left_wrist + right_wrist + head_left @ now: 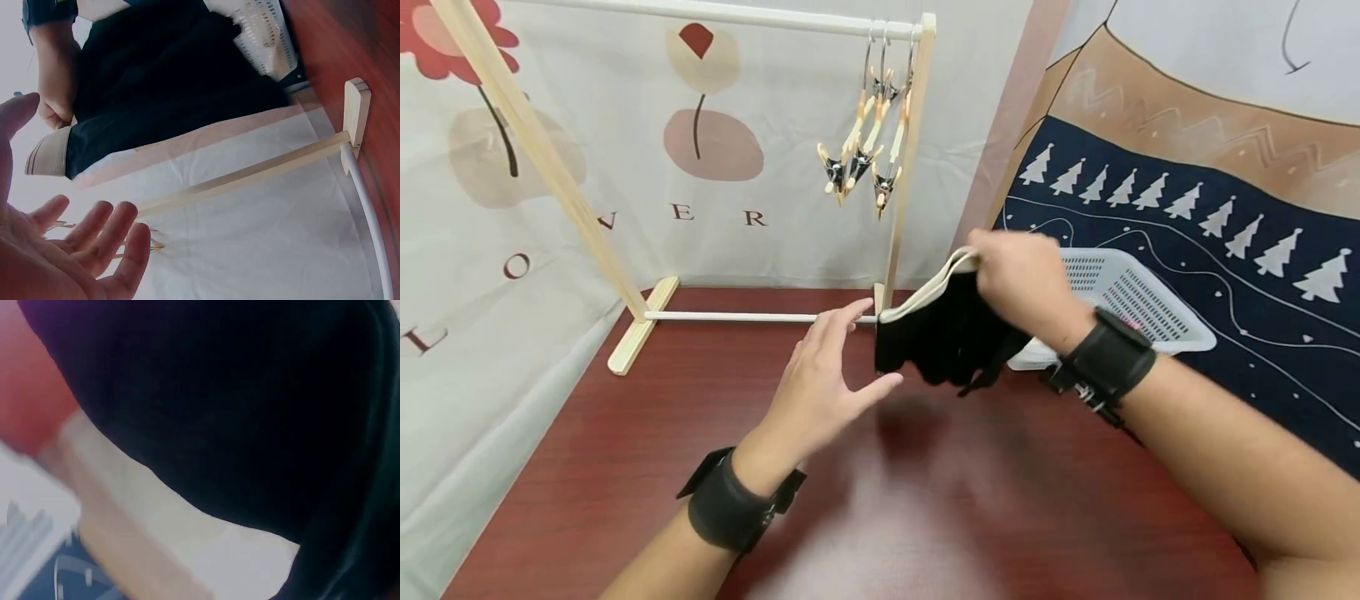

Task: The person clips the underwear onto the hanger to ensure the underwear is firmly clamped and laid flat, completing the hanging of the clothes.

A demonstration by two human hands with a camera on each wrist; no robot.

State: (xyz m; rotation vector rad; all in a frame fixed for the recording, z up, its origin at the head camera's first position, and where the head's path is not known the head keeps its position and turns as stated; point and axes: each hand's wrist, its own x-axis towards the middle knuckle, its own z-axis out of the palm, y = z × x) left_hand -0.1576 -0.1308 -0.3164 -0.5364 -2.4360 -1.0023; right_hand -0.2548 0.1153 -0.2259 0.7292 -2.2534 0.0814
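From my remote station I see the right hand (pixel 1018 275) gripping the pale band (pixel 925 293) of a black garment (pixel 943 337), held above the red-brown table (pixel 760 500); the left hand (pixel 816 375), fingers relaxed and thumb spread, holds nothing, just left of the garment; a white basket (pixel 1150 292) stands at right; clip hangers (pixel 880 125) hang from a rack (pixel 897 250) on the far side.

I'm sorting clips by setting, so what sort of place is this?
Probably an indoor tabletop staged for handling clothes: a wooden-framed garment rack with clip hangers stands on the table, the right hand holds a black garment, and a flower-printed cloth hangs behind.
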